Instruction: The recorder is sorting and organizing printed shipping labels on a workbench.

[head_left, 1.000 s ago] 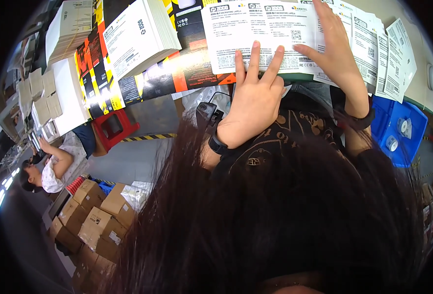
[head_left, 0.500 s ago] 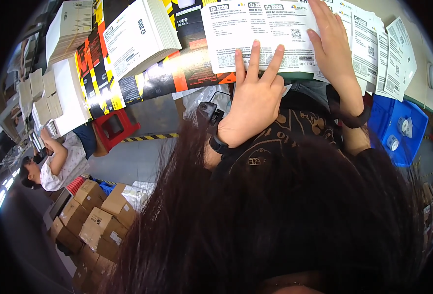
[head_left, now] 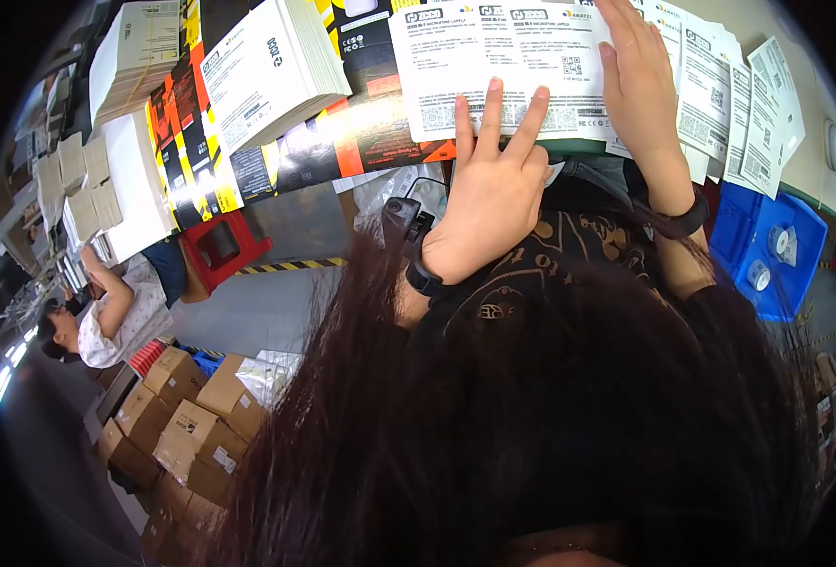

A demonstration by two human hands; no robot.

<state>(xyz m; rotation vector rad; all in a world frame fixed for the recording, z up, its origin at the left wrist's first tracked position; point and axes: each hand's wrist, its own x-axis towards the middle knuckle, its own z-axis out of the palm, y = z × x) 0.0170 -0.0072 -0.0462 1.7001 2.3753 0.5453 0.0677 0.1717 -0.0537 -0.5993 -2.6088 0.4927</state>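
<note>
White printed sheets [head_left: 456, 80] lie overlapping at the table's front edge, covered with dark text and square codes. My left hand [head_left: 493, 203] rests on their lower edge, its fingers spread and pointing away from me. Over the right part of these sheets lies my right hand [head_left: 643, 104], fingers stretched out and thumb apart; its fingertips run to the picture's upper edge. Farther right, more printed sheets [head_left: 706, 94] fan out one over another, with a tilted sheet [head_left: 775, 104] at the end. Each wrist wears a black band.
Left of the sheets, a thick stack of printed papers [head_left: 271, 71] stands on a yellow, black and orange printed surface [head_left: 370, 128]. Another stack [head_left: 134, 57] is beyond it. Below are a red stool [head_left: 224, 250], a blue bin [head_left: 796, 283], cardboard boxes [head_left: 196, 435] and another person [head_left: 120, 312].
My right hand has shifted slightly, its thumb sliding a little farther up the sheet and its wrist a little to the left. My left hand stays in place.
</note>
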